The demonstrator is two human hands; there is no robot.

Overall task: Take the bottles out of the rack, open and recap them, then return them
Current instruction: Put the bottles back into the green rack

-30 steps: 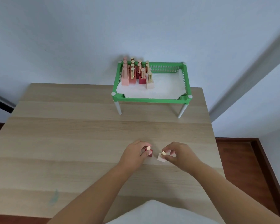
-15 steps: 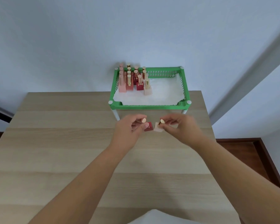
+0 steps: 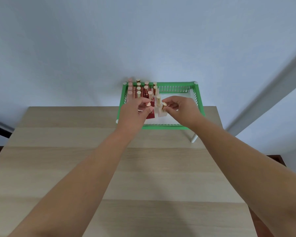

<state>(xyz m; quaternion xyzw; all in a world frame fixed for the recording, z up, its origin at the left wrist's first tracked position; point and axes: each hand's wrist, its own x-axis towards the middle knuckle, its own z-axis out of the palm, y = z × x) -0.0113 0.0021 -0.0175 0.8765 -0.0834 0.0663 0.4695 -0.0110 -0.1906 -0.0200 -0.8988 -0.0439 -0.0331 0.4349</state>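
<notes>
Both hands have moved from the table into the green rack (image 3: pixel 161 127); left hand (image 3: pixel 135 112) pinches the red bottle (image 3: pixel 150 115), right hand (image 3: pixel 181 108) the pale bottle (image 3: pixel 161 113), ready to set down.

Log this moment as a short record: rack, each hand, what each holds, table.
rack: green, on white legs at the table's far edge, bottles grouped at its left
left hand: over the rack, grips the red bottle
right hand: over the rack, pinches the gold cap of the pale bottle
table: light wood
</notes>
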